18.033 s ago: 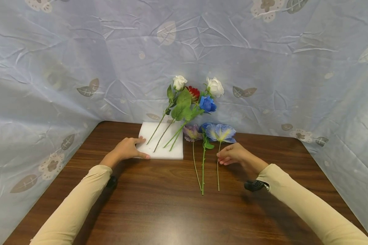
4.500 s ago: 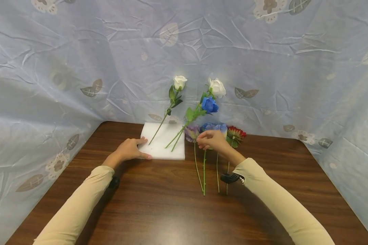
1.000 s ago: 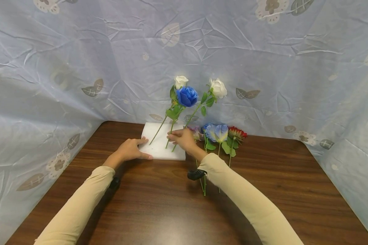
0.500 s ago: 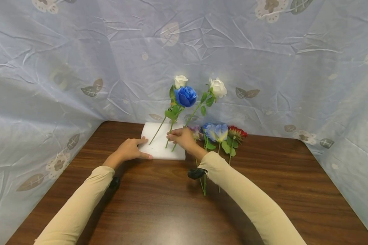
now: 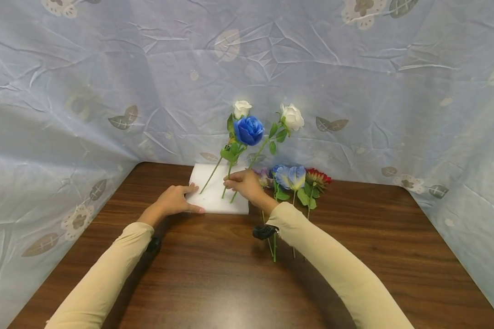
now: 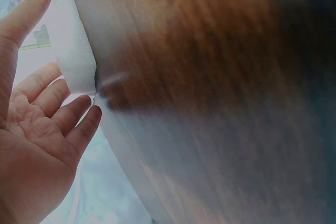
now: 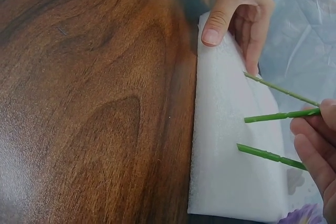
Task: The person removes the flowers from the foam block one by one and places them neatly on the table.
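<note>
Right hand [image 5: 248, 185] apparently pinches blue rose [image 5: 249, 130]; left hand [image 5: 174, 200], spread, touches foam [image 5: 214, 203].

Downward head view, close wrist views, shared white block [image 5: 214, 205]

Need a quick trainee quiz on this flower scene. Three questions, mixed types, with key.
1. Multiple choice: what does the right hand pinch?
A) the red flower's stem
B) a blue rose's stem
C) the purple flower's petals

2. True or false: the left hand touches the foam.

3. Count: how many white roses show in the head view?

Key: 1. B; 2. True; 3. Two.
</note>
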The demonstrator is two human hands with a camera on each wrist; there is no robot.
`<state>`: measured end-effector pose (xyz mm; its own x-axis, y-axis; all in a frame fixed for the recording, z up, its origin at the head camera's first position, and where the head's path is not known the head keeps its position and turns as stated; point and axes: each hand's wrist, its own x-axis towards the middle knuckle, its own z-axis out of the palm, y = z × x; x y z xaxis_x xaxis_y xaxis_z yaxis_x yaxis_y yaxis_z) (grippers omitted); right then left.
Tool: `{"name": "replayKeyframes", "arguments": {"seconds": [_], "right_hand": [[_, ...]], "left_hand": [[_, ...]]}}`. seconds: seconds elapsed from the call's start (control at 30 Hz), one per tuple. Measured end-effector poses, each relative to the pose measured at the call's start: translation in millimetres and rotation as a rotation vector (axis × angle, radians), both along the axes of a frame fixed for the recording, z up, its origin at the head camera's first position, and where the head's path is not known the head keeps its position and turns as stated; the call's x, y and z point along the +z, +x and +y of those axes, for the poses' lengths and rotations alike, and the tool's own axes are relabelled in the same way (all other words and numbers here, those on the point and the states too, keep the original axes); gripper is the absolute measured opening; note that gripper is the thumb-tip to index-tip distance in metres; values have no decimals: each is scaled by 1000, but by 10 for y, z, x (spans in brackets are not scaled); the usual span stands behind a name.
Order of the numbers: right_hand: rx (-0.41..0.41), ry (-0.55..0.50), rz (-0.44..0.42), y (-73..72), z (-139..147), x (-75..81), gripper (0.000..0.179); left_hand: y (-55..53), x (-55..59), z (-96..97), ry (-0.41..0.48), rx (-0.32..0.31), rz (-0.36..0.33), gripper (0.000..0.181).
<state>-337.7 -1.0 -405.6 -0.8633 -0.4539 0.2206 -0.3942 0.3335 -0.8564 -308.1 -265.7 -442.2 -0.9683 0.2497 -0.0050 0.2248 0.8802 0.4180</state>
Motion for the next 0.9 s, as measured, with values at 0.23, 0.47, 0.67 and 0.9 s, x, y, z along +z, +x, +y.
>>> {"name": "replayKeyframes", "arguments": {"seconds": [0.23,0.47,0.67,0.9], "right_hand": [[3,18,64,-5,0,7,24],[-15,4,114,4,8,20,19],[-47,-17,126,-4,3,18,17],[-66,-26,128,-37,-12,4,18]], "left_hand": [[-8,-12,-11,0,0,3,101],[-18,-11,14,-6,-6,-2,102],[-15,12,26,-10,-6,-12,101],[-21,11,8,-7,-8,-3,101]]}}
